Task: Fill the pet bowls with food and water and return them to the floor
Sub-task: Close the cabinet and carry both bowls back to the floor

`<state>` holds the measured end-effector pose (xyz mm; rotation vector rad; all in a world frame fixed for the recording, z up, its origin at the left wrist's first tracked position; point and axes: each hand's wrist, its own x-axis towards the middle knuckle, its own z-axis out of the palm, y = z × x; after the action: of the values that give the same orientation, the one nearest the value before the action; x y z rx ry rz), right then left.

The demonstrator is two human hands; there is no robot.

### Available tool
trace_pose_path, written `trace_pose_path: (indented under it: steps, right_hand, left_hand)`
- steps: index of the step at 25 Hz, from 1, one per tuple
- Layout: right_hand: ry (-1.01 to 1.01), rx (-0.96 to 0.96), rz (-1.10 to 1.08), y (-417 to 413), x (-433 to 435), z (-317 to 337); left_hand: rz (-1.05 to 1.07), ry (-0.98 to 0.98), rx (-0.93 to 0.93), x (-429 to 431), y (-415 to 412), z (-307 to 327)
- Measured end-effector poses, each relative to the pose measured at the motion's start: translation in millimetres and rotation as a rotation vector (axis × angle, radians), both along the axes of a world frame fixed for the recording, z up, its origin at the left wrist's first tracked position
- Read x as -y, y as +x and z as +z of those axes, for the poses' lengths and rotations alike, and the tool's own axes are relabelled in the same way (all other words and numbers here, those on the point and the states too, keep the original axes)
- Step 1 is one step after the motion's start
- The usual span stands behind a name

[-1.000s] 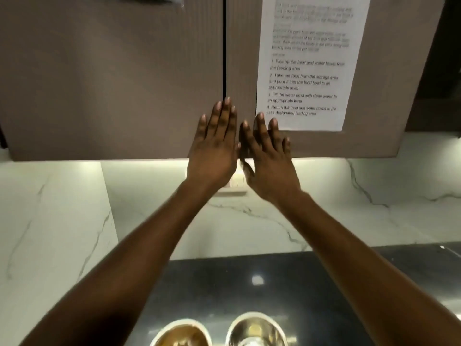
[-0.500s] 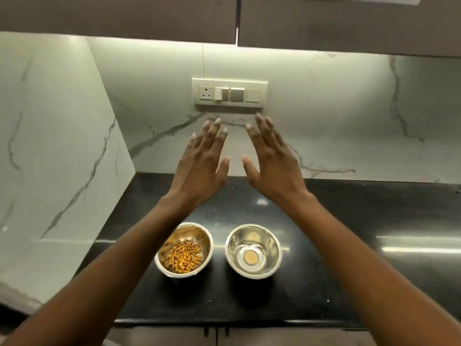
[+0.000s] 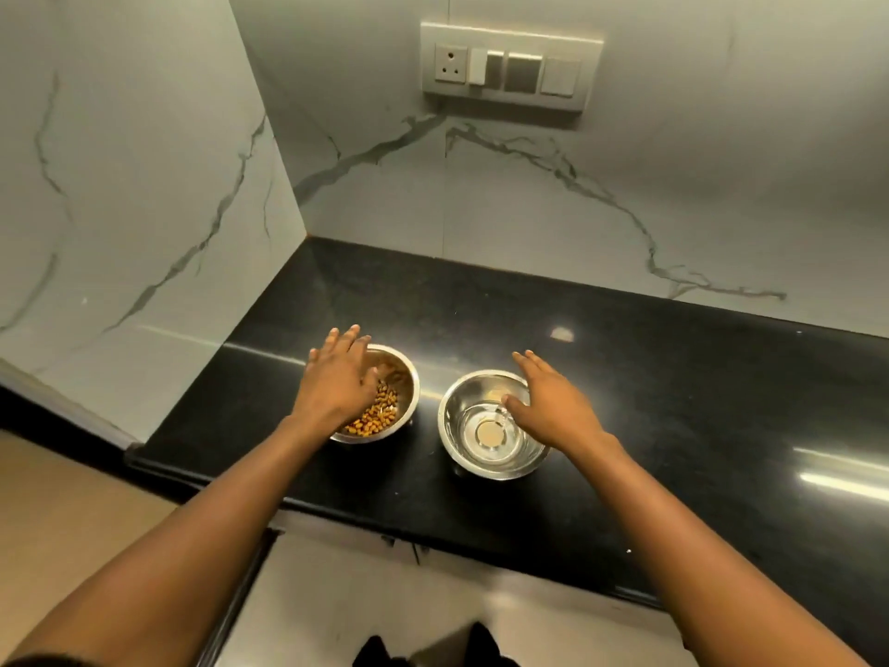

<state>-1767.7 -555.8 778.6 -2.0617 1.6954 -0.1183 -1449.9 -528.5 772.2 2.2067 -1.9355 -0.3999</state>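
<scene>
We see two steel bowls side by side on the black counter [image 3: 673, 377]: food bowl [image 3: 401, 377] on the left with kibble [image 3: 377, 416], water bowl [image 3: 486, 428] on the right with clear water. Left hand [image 3: 336, 382] is spread flat over the food bowl's left rim, right hand [image 3: 553, 402] spread over the water bowl's right rim; neither has closed on anything

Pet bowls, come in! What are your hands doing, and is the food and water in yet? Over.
Left hand open over food bowl, kibble in. Right hand open at water bowl, water in. Both bowls on black counter, not yet gripped. Nothing blocking.
</scene>
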Motion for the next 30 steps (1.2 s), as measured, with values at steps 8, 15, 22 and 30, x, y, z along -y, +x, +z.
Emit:
trace_pose_path:
  steps: [8,15,22,30]
  right_hand:
    - [0.112,0.180,-0.195,-18.3,10.2,-47.2]
    - [0.153,0.311,-0.289,-28.4,18.6,-59.1]
    - [0.161,0.328,-0.197,-3.7,27.1,-38.1]
    - [0.218,0.345,-0.042,76.8,17.9,-7.2]
  left_hand:
    - [0.478,-0.010,-0.324,-32.3,38.2,-48.8]
    - [0.853,-0.008,-0.694,-39.8,38.0,-60.6]
    - [0.948,-0.054,-0.868,-48.7,39.6,-58.5]
    - [1.083,-0.264,-0.939,-113.7,95.4,-34.8]
